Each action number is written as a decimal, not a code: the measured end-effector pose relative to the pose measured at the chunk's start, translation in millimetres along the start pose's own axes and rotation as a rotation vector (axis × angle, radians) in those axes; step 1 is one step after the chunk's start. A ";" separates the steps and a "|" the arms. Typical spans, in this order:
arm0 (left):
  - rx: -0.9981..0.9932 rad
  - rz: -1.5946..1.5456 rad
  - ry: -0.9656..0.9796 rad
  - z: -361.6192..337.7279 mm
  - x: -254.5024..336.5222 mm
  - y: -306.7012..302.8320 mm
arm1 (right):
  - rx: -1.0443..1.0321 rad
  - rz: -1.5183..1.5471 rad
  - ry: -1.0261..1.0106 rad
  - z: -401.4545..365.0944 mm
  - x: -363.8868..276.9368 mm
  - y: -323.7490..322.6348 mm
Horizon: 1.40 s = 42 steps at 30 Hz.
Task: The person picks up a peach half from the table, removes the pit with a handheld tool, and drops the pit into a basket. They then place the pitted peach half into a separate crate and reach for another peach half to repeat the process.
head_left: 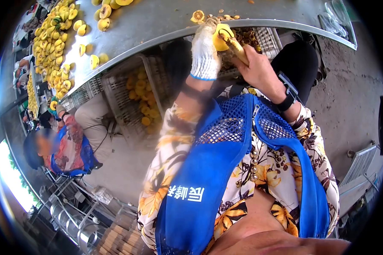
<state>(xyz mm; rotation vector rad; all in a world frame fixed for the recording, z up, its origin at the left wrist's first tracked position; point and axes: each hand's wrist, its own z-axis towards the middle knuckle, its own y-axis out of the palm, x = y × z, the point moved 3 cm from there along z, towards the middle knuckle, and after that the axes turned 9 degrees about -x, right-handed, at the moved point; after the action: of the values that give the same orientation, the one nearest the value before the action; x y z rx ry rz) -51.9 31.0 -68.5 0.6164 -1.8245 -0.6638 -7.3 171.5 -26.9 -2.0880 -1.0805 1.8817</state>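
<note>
My left hand [204, 49], in a white knitted glove with a blue cuff edge, is closed around a yellow peach half [219, 43] at the edge of the metal table. My bare right hand [258, 70] grips the wooden handle of a pitting tool [237, 50]. The tool's tip meets the face of the peach; its exact shape is hard to make out. On the table just beyond my gloved fingers lie a cut peach piece [197, 16] and several loose pits. Below the table edge stands a crate [269, 39] holding brown pits and scraps.
Many peach halves [55, 46] cover the left of the metal table [157, 19]. Under it, a crate [120, 90] holds more yellow halves. A co-worker [70, 142] sits at the left. A clear plastic bag [332, 24] lies at the table's right end.
</note>
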 end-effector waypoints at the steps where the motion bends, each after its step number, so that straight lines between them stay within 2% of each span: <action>1: -0.006 0.051 0.016 -1.6 1.9 4.4 | -0.030 -0.004 0.030 -0.2 2.5 3.4; 2: 0.006 0.013 0.014 -0.9 -0.5 3.1 | -0.018 0.015 0.022 -1.3 2.6 5.0; 5: 0.076 0.179 0.093 -8.2 5.9 15.6 | -0.021 0.061 0.019 -3.9 1.5 11.6; 7: 0.042 0.506 0.288 -9.1 5.7 10.7 | -0.068 0.081 0.051 -3.3 -0.1 19.7; 9: 0.041 0.599 0.354 -9.5 4.0 6.3 | -0.080 0.104 0.044 -3.3 -1.6 24.0; 11: 0.078 0.451 0.291 -9.9 0.0 1.5 | -0.066 0.150 -0.027 -2.7 5.7 32.4; 13: -0.001 0.629 0.422 -11.7 -1.2 4.0 | -0.231 0.355 0.105 -2.4 3.0 30.4; 14: -0.029 0.585 0.383 -11.2 -1.4 3.9 | -0.313 0.458 0.169 -2.1 1.0 30.1; 15: -0.055 0.542 0.343 -11.1 -1.1 4.6 | -0.430 0.718 0.199 -3.1 1.2 32.0; 17: -0.084 0.187 0.048 -13.4 -5.4 6.4 | -0.661 1.240 0.254 -7.2 4.2 30.5; 18: 0.039 0.183 -0.092 -23.3 9.8 31.1 | -0.805 1.394 0.232 -7.4 3.0 28.3; 21: 0.002 0.052 -0.103 -24.0 15.7 35.3 | -0.874 1.739 0.116 -9.0 4.5 28.9; 22: 0.145 0.059 -0.100 -32.5 24.9 41.3 | -0.871 1.706 -0.036 -9.8 0.2 24.1; 23: 0.135 0.157 -0.088 -33.9 29.5 12.1 | -0.867 1.741 -0.074 -9.5 -3.4 19.4; 25: 0.300 0.088 -0.037 -52.2 58.1 -6.5 | -0.725 1.625 -0.004 -5.6 0.7 12.3; 27: 0.293 0.135 -0.023 -66.2 93.2 -71.5 | -0.494 0.932 0.056 3.5 15.0 14.6; 28: 0.517 0.741 -0.003 -72.0 114.7 -124.6 | -0.443 0.528 0.059 8.0 32.2 19.6; 29: 0.574 1.231 -0.015 -77.0 132.3 -128.9 | -0.238 -0.155 -0.249 11.1 47.3 19.4; 30: 0.707 1.718 -0.041 -82.5 149.5 -132.9 | -0.172 -0.283 -0.220 9.5 60.8 27.7; 31: 0.668 2.078 -0.098 -86.6 162.6 -105.4 | -0.104 -0.414 -0.190 10.6 63.9 29.1; 32: 0.699 2.114 0.145 -81.5 170.4 -94.4 | -0.133 -0.415 -0.165 13.6 66.6 29.3; 33: 0.645 2.094 0.142 -68.2 176.6 -85.1 | -0.164 -0.416 -0.138 15.0 64.6 29.5; 35: 0.325 2.141 0.592 -17.9 177.4 -78.9 | -0.205 -0.385 -0.103 14.7 56.4 30.1; 37: 0.111 2.076 0.716 30.6 166.1 -15.1 | -0.212 -0.332 -0.083 11.4 43.9 26.4; 39: -0.070 2.191 0.594 102.8 143.1 -3.5 | -0.212 -0.342 -0.119 7.7 47.2 26.6; 41: -0.016 2.307 0.273 154.1 112.6 15.2 | -0.183 -0.344 -0.201 0.0 52.0 25.0; 42: -0.038 2.359 0.302 171.2 97.1 8.2 | -0.137 -0.383 -0.348 -4.1 51.1 22.0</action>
<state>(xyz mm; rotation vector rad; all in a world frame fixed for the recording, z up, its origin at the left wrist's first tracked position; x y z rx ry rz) -244.9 -3.4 -49.6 -1.3788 -1.0796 0.9464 3.8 186.3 -79.5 -1.4925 -1.5912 2.0549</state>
